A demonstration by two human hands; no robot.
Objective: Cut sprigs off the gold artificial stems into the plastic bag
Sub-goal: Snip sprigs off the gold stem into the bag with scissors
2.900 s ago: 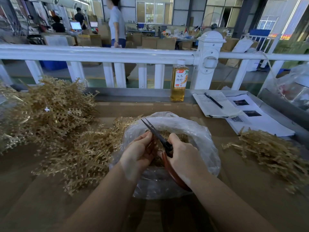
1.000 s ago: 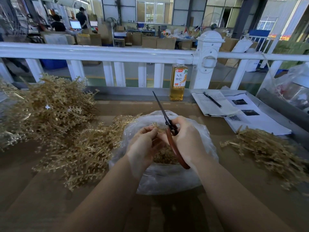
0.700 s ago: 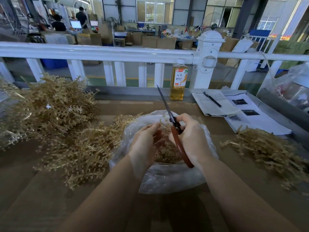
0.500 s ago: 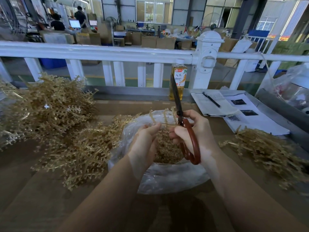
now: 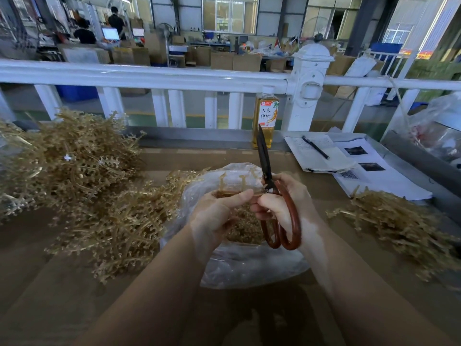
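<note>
A person's left hand pinched a short gold stem above the open plastic bag, while the right hand gripped red-handled scissors, fingers curled through the loops and the dark blades closed, pointing up and away. Only 3 small sprigs stood up from the held stem, right beside the blade pivot. The risk, judging from that closeness, was a nick to the left thumb if the blades reopened so near it, or a stiff sprig springing past the bag's crumpled rim onto the brown table. The stems looked like brittle moulded plastic, spiky and branching, with a dull metallic sheen; the bag was thin, clear and slack, already holding a bed of clipped pieces. A large uncut pile lay to the left, and stripped stalks to the right.
</note>
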